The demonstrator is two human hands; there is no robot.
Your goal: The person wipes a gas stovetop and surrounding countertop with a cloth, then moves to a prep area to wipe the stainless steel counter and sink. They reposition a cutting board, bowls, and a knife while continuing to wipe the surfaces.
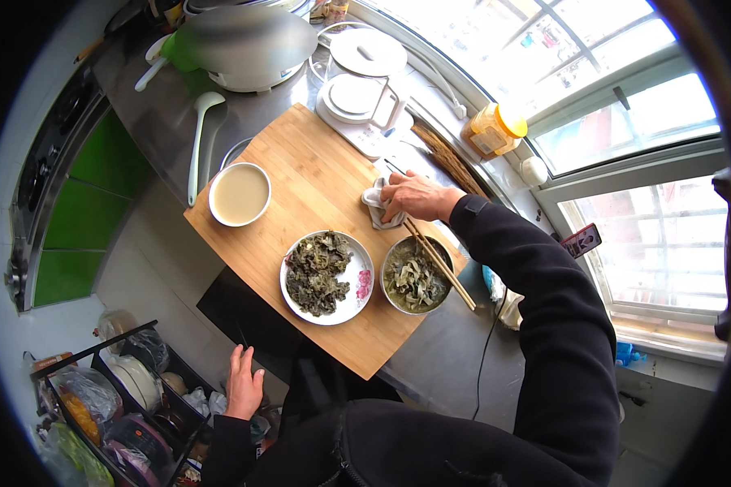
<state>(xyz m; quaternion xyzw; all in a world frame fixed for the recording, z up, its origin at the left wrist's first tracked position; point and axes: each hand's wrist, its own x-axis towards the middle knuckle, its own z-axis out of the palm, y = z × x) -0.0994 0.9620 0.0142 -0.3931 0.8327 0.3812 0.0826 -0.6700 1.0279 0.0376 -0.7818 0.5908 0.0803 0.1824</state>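
Note:
My right hand [417, 196] reaches across the wooden cutting board [298, 149] and grips a crumpled, whitish cloth [377, 204] on its far right part. Close below it, a pair of wooden chopsticks [441, 265] lies across a bowl of leafy greens in liquid [413, 281]. A white plate [359, 259] with pink flowers bears dark cooked greens [318, 274] beside that bowl. At the board's left stands a white bowl of cloudy beige liquid [239, 195]. My left hand [243, 385] hangs off the board's near side, holding nothing.
A pale green ladle [200, 143] lies on the steel counter [158, 122]. Behind the board stand a white kettle base [353, 94] and a rice cooker [253, 76]. A jar with a yellow lid [493, 131] is by the window. A black rack [176, 405] stands lower left; a cable [486, 365] hangs right.

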